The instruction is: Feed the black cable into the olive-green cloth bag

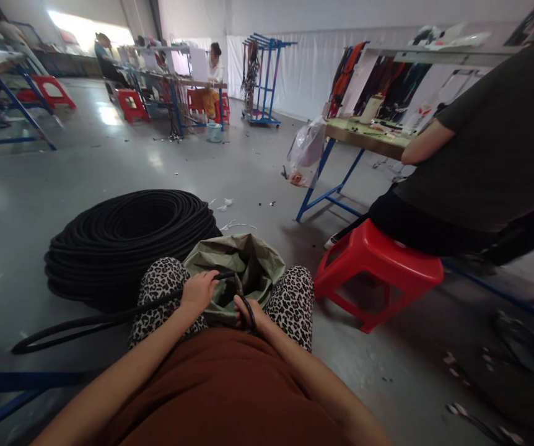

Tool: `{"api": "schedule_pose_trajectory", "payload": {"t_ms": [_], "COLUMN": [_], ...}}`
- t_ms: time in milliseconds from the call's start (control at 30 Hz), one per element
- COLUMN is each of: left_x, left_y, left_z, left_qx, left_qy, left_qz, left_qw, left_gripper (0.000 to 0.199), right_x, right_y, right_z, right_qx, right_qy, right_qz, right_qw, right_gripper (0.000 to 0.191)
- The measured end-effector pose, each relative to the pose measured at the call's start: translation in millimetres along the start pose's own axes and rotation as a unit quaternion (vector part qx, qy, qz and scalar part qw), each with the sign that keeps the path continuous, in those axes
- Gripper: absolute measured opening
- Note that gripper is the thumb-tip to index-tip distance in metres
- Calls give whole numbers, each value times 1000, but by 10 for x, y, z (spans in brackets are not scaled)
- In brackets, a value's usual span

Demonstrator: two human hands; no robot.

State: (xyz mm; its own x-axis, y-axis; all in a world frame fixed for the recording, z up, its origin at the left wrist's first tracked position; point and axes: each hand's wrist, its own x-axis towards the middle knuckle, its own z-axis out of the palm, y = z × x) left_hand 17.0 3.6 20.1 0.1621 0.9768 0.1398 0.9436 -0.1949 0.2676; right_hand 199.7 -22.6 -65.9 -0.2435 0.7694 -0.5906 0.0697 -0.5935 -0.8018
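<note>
My left hand (pixel 199 290) is closed around a thick black cord (pixel 155 303), close to the cord's end. From there the cord runs left over my knee and loops low above the floor. Scissors (pixel 249 311) with dark handles are gripped in my right hand (pixel 254 314), their blades pointing up at the cord's end; whether they are cutting into it is too small to tell. Below both hands, an open green sack (pixel 260 251) stands between my knees. A large coil of black cord (pixel 127 248) lies on the floor beside my left knee.
Close on the right, a person (pixel 494 142) sits on a red stool (pixel 378 266) at a workbench (pixel 364 136) with a plastic bag (pixel 306 152) hanging from it. A blue rack (pixel 267 80) and more workers at tables are farther back. Blue bars (pixel 25 381) cross the lower left.
</note>
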Motion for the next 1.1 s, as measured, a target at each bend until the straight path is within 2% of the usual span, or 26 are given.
{"api": "schedule_pose_trajectory", "payload": {"t_ms": [233,467,1100], "left_x": [-10,-35,-69], "left_y": [9,14,79], "left_z": [57,87,44], "left_qx": [-18,-12,-10], "left_qy": [-11,-16,-56], "left_qz": [4,5,-2], "left_qw": [1000,1000,998], "left_gripper": [32,30,31], "right_x": [-83,-36,-69], "right_y": [-84,-29,-61], "right_z": [17,3,8], "right_qx": [-3,-26,-11], "right_qy": [2,-13,-26], "right_qz": [17,0,11], "right_qw": [1000,1000,1000], "right_gripper": [36,37,40]}}
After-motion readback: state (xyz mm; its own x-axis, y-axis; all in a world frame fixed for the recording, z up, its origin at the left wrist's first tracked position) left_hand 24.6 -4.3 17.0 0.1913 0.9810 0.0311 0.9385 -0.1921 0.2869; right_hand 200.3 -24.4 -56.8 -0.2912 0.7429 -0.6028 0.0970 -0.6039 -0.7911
